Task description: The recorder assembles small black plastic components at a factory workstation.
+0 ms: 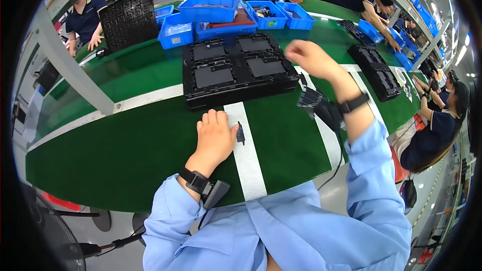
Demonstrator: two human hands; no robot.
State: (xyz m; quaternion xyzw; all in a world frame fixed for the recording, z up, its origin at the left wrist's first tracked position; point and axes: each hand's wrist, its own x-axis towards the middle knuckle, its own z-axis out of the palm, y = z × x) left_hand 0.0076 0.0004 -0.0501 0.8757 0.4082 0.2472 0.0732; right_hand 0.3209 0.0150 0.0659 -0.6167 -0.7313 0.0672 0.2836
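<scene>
My left hand (216, 135) rests on the green belt (125, 165), palm down, its fingers loosely bent near the front edge of a black tray stack (241, 93). Beside its thumb a small black part (240, 133) lies on a white strip (251, 170); the thumb is close to it or touching. Over the stack's right end hovers my right hand (311, 59), fingers curled in. What they hold, if anything, is hidden. The top tray has several recesses with flat dark grey pieces. Each wrist wears a black strap with a dark device.
Blue bins (208, 10) stand behind the stack, some with bagged parts. An upright black tray (129, 20) is at far left, near a grey post (75, 70). Another black tray (376, 73) lies at right. Co-workers sit across the belt and to the right.
</scene>
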